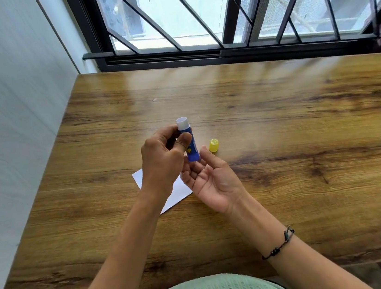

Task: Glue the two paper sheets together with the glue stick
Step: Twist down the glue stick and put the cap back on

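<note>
A blue glue stick with its white top uncapped stands upright above the table, gripped near its upper part by my left hand. My right hand is palm-up just below it, fingertips touching the stick's bottom end. The yellow cap stands on the wooden table just right of the stick. White paper lies flat under my hands, mostly hidden by them; I cannot tell whether it is one sheet or two.
A barred window runs along the table's far edge. A white wall borders the left side. A dark bracelet circles my right wrist.
</note>
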Demonstrator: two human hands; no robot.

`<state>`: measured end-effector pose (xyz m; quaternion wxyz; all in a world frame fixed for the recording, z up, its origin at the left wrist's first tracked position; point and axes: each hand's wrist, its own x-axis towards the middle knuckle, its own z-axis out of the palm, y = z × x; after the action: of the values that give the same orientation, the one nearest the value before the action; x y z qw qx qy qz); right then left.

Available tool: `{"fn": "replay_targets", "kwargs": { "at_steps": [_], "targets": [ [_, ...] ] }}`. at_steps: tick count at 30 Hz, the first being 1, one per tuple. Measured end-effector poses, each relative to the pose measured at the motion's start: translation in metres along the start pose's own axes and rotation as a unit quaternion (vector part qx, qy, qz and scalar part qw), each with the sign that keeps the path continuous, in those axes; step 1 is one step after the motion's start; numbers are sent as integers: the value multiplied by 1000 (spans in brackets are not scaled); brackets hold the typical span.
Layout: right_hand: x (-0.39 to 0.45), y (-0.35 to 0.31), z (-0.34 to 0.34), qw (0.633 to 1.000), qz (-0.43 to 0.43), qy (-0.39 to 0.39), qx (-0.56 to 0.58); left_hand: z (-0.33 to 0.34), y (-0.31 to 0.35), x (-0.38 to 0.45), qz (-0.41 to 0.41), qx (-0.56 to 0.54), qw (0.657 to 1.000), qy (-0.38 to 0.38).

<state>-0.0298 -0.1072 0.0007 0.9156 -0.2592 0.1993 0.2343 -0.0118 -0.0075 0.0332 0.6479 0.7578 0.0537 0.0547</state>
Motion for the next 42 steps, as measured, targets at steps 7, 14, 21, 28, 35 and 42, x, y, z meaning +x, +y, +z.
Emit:
{"fn": "replay_targets", "kwargs": {
  "at_steps": [7,14,21,28,35,42],
  "targets": [
    [3,-2,0,999,-31,3,-28,-1,0,1,6,7,1000,-2],
    [1,-1,2,1000,17,4,4,-1,-2,2,6,3,1000,4],
    [2,-1,1,998,-40,21,-51,0,-3,0,19,5,1000,-9],
    [-1,-11,-3,958,-97,-15,-271,-2,-2,1,17,-3,1000,-3],
    [14,-50,-10,510,-356,97,-777,-7,-7,3,20,45,998,-48],
    [39,-65,-30,366,-271,72,-887,-7,-11,5,-3,137,989,-48]
  ]
}}
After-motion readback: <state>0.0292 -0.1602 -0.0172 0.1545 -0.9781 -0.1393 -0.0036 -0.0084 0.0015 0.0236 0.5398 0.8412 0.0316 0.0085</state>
